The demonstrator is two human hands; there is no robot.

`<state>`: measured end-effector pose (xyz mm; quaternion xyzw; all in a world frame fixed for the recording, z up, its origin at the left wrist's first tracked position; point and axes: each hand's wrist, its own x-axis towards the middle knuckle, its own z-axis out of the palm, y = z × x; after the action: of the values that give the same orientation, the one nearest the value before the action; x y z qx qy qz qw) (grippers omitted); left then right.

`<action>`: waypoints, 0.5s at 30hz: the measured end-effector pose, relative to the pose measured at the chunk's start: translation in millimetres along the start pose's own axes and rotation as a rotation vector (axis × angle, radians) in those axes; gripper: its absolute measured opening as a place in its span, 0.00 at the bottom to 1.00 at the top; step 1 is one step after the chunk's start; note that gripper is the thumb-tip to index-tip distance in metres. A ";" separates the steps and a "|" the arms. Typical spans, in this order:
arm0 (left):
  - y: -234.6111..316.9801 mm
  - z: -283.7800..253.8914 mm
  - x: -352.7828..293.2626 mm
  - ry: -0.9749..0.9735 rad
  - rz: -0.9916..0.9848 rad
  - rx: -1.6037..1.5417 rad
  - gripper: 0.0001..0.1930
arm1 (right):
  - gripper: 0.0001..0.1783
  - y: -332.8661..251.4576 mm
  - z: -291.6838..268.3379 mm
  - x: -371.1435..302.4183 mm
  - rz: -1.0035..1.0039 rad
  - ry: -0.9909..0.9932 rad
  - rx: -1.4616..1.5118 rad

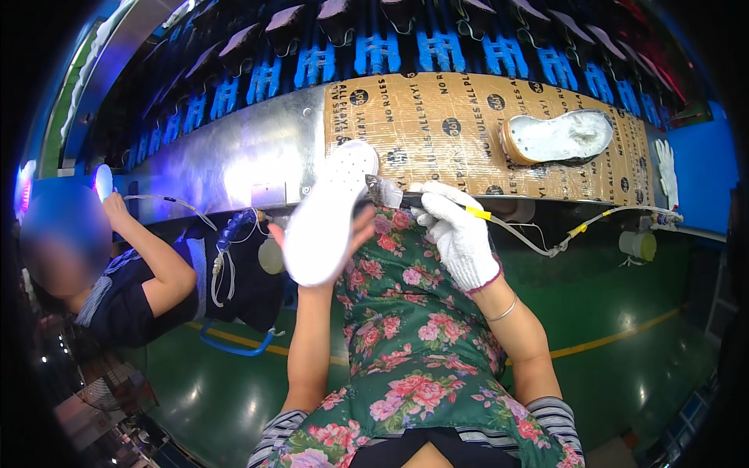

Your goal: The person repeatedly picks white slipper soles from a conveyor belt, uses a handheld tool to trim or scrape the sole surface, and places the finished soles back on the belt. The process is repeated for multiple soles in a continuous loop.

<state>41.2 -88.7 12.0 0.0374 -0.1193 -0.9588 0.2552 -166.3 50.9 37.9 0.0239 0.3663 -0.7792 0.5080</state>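
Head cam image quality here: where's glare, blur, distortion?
Head view: central white sole blown out, edges soft, maybe motion. Head view: metal bench flares white and violet toward the left; green floor shows glints. Head view: cardboard sheet bows from fisheye; corners go black.

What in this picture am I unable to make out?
All in the head view:
- Left hand: palm hidden behind the white sole.
- White sole's surface detail: lost to bright glare and blur.
- Brush-like tool: part of its handle is covered by the gloved right hand.
- Co-worker's pale object: too small and bright to identify.
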 end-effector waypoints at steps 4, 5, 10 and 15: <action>-33.2 -4.3 -28.7 0.277 -0.115 -0.283 0.44 | 0.15 -6.9 11.1 -9.7 -0.028 -0.035 -0.250; -43.0 3.0 -23.7 0.224 -0.121 -0.294 0.42 | 0.15 -13.5 19.9 -15.9 -0.059 -0.059 -0.354; -84.8 19.8 -9.9 0.137 -0.104 -0.342 0.53 | 0.12 -33.3 36.7 -25.2 -0.570 -0.271 -0.960; -104.7 30.8 2.1 0.297 0.015 -0.062 0.47 | 0.16 -49.4 54.0 -25.5 -1.109 -0.448 -1.342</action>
<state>-15.1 4.7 15.9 0.1700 -0.0508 -0.9440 0.2781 -176.0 49.1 114.8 -0.6109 0.5956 -0.5209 0.0254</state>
